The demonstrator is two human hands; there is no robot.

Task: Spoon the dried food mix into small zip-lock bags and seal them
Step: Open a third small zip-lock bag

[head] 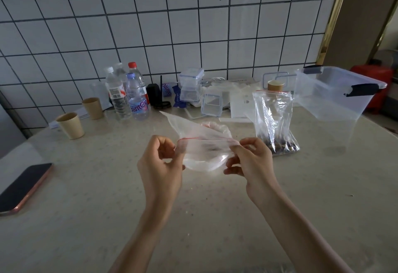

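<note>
Between the two hands, above the pale table (215, 219), a small clear zip-lock bag (204, 141) with a red seal line is held off the surface. One end of its mouth is pinched by the curled fingers and thumb of the left hand (160, 165), and the other end is pinched by the fingertips of the right hand (249, 160); nothing else is held by either hand. The mouth is stretched sideways between the two pinches, and whether the zip is parted or pressed together cannot be told. The bag appears to hold little or nothing, though a faint dark shape is seen through the film.

Just beyond the right hand, a second zip-lock bag (274, 122) stands upright on the table, with dark dried mix settled at its bottom. Behind it a clear storage bin (336, 98) is seen, and near the wall small lidded containers (190, 85), water bottles (127, 94) and two paper cups (71, 125) are grouped. A phone (23, 186) lies at the left edge. No spoon can be made out.

Several slips are judged possible from here. If the thin film is pulled too hard, the mouth may be flattened instead of opened, or a pinch may be lost and the bag dropped. Since both hands are occupied, filling cannot be begun until one is freed, and the limp bag is then likely to sag and spill. The upright bag stands close enough to the right wrist to be knocked over.
</note>
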